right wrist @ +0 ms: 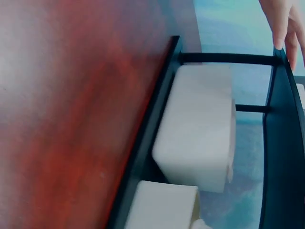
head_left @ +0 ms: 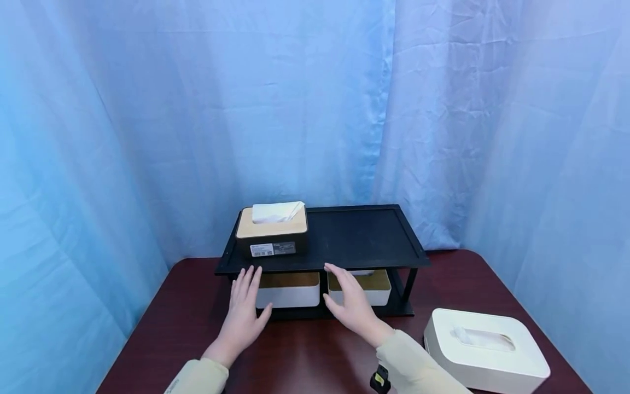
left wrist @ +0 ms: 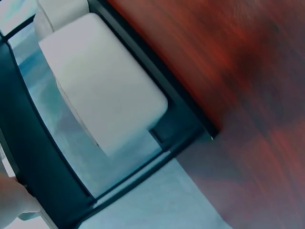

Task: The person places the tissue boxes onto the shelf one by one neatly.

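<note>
A black two-tier rack [head_left: 364, 235] stands on the table. On the left of its top shelf sits a dark tissue box [head_left: 273, 232] with a light wooden lid and a tissue sticking out. My left hand [head_left: 243, 314], fingers spread, reaches up to the shelf's front edge just below this box. In the right wrist view the fingertips of the left hand [right wrist: 283, 26] are right at the rack's corner. My right hand [head_left: 354, 303] is before the middle of the rack, thumb and fingers apart, with nothing between them. Two white boxes with wooden lids, one left [head_left: 290, 295] and one right [head_left: 379, 293], stand on the lower shelf.
An all-white tissue box [head_left: 484, 350] with an oval slot rests on the dark red table [head_left: 305, 350] at the front right. Light blue curtains [head_left: 295, 109] hang behind the table and at both sides. A dark wristband [head_left: 380, 379] shows by the right sleeve.
</note>
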Demonstrator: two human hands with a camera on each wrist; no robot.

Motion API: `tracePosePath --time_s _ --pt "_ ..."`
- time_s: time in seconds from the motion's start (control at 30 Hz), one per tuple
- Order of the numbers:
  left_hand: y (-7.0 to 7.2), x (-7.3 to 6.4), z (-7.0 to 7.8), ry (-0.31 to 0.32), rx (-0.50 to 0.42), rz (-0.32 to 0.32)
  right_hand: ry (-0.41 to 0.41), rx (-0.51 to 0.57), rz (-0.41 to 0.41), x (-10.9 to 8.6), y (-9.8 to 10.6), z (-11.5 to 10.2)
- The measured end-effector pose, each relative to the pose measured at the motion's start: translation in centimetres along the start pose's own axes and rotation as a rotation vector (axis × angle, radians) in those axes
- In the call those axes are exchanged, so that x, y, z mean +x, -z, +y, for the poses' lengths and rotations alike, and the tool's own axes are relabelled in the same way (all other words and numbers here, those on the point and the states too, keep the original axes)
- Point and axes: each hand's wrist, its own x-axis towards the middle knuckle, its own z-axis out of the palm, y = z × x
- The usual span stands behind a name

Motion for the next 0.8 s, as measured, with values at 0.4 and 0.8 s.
tracePosePath --time_s 0.4,0.8 --pt "-2.9 -1.9 1.1 0.006 -0.053 -0.062 -0.112 0.037 0.001 -4.5 1.1 1.6" --pt "-4.6 -3.1 2.4 0.058 -0.178 -0.242 -0.087 -0.020 0.100 -8.6 6.8 4.8"
